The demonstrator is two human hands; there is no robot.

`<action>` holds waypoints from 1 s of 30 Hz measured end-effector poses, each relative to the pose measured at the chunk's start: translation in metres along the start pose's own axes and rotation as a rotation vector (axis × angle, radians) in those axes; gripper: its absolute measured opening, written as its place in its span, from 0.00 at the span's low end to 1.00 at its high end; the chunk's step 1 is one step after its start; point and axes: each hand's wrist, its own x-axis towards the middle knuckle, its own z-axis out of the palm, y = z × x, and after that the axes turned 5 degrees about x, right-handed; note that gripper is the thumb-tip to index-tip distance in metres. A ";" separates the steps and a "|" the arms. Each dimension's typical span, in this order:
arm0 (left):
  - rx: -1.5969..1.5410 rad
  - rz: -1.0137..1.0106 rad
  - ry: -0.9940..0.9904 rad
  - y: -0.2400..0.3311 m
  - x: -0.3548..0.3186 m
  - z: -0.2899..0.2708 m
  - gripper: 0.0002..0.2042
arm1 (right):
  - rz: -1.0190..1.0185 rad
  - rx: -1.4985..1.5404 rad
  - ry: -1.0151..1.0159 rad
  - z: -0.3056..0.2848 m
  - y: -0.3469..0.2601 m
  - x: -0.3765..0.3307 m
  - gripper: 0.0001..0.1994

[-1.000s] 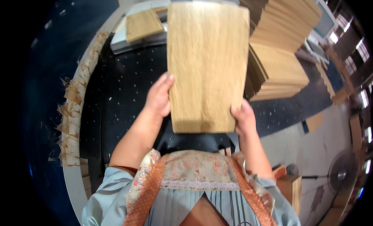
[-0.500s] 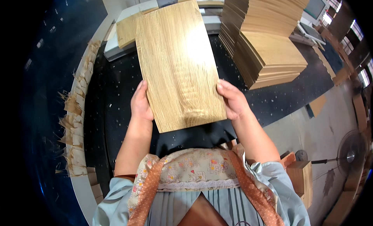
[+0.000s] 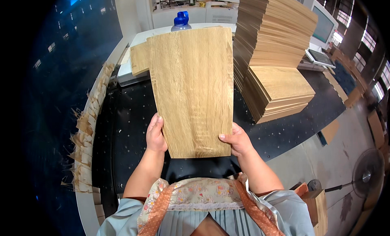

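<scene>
A rectangular wood-grain board (image 3: 193,90) is held up in front of me by its two long sides. My left hand (image 3: 155,133) grips its left edge near the bottom. On the opposite edge, my right hand (image 3: 237,140) has its thumb on the board's face and the fingers behind, partly hidden. Just beyond the right hand stand stacked boards of the same wood grain, a tall stack (image 3: 280,31) at the back and a lower stack (image 3: 284,82) in front. Below the held board lies a black, white-speckled work table (image 3: 126,134).
At the back, a blue-capped bottle (image 3: 181,20) stands by a white surface, with another board (image 3: 139,58) lying on it. Ragged brown tape scraps (image 3: 83,128) line the left edge. A monitor (image 3: 323,25) and keyboard (image 3: 321,57) are far right; a fan (image 3: 367,175) stands lower right.
My view has tipped up, showing more of the background. The board has turned more upright, and the glare on it is gone. My right thumb now lies farther onto its face.
</scene>
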 end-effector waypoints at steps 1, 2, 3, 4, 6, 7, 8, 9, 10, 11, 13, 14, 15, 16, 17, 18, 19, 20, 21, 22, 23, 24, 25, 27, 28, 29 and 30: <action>0.016 -0.002 0.005 0.000 0.000 0.000 0.20 | -0.005 -0.004 -0.001 0.000 0.000 0.000 0.25; 0.032 -0.007 0.010 0.000 0.000 0.001 0.20 | -0.009 -0.006 0.001 -0.001 0.001 -0.001 0.25; 0.024 -0.003 0.007 0.000 0.000 0.001 0.20 | -0.014 -0.009 0.003 -0.002 0.001 -0.001 0.26; 0.017 0.000 0.003 0.001 0.000 0.002 0.20 | -0.025 -0.019 -0.003 -0.002 0.001 0.000 0.25; 0.094 0.022 0.057 -0.001 0.001 0.003 0.20 | -0.043 -0.038 -0.008 -0.003 0.003 0.000 0.25; 0.180 0.045 0.113 -0.002 0.002 0.005 0.20 | -0.077 -0.099 0.018 -0.002 0.005 0.001 0.23; 0.262 0.068 0.171 -0.003 0.004 0.007 0.20 | -0.111 -0.163 0.045 -0.002 0.007 0.002 0.22; 0.413 0.141 0.166 0.000 0.007 0.009 0.21 | -0.144 -0.227 0.070 0.000 0.008 0.003 0.21; 0.436 0.135 0.128 0.003 0.006 0.014 0.25 | -0.266 -0.474 0.107 0.002 0.007 0.004 0.20; 0.460 0.129 0.095 0.004 0.002 0.022 0.29 | -0.387 -0.720 0.140 0.006 0.007 0.005 0.19; 0.369 0.132 -0.080 0.003 -0.002 0.041 0.37 | -0.802 -1.190 0.083 0.018 -0.001 0.011 0.19; 0.198 0.057 -0.185 0.004 -0.007 0.055 0.35 | -0.933 -1.376 0.041 0.027 -0.006 0.012 0.22; 0.076 0.029 -0.100 0.003 -0.011 0.065 0.32 | -1.015 -1.496 -0.011 0.029 -0.008 0.016 0.23; -0.047 0.006 -0.014 0.002 -0.011 0.073 0.29 | -1.101 -1.612 -0.067 0.031 -0.008 0.018 0.23; -0.041 -0.030 0.095 0.001 -0.010 0.075 0.25 | -1.119 -1.671 -0.059 0.035 -0.008 0.017 0.23; -0.040 -0.061 0.200 0.003 -0.010 0.077 0.21 | -1.124 -1.745 -0.055 0.033 -0.005 0.018 0.21; -0.029 -0.150 0.307 0.007 -0.017 0.082 0.17 | -1.092 -1.775 -0.065 0.030 -0.001 0.014 0.21; -0.117 -0.088 0.236 -0.002 -0.019 0.071 0.18 | -1.072 -1.798 -0.071 0.032 0.000 0.011 0.22; -0.139 -0.058 0.181 -0.007 -0.020 0.066 0.19 | -1.018 -1.825 -0.066 0.031 0.002 0.009 0.22; -0.159 -0.029 0.124 -0.011 -0.021 0.061 0.19 | -0.980 -1.824 -0.057 0.030 0.004 0.008 0.22; -0.139 -0.021 0.063 -0.014 -0.021 0.055 0.20 | -0.965 -1.821 -0.055 0.029 0.007 0.008 0.22; -0.119 -0.014 0.001 -0.017 -0.021 0.048 0.21 | -0.949 -1.819 -0.051 0.027 0.009 0.008 0.23; -0.106 -0.021 -0.009 -0.019 -0.022 0.043 0.23 | -0.922 -1.801 -0.058 0.025 0.013 0.009 0.24; -0.103 -0.010 -0.056 -0.018 -0.021 0.042 0.24 | -0.917 -1.817 -0.029 0.023 0.013 0.007 0.25; -0.102 -0.005 -0.081 -0.018 -0.021 0.041 0.24 | -0.910 -1.822 -0.023 0.022 0.013 0.006 0.26; -0.101 0.016 -0.097 -0.020 -0.019 0.041 0.25 | -0.912 -1.832 -0.019 0.019 0.012 0.006 0.26; -0.106 0.016 -0.098 -0.021 -0.019 0.040 0.25 | -0.918 -1.825 -0.020 0.018 0.012 0.006 0.27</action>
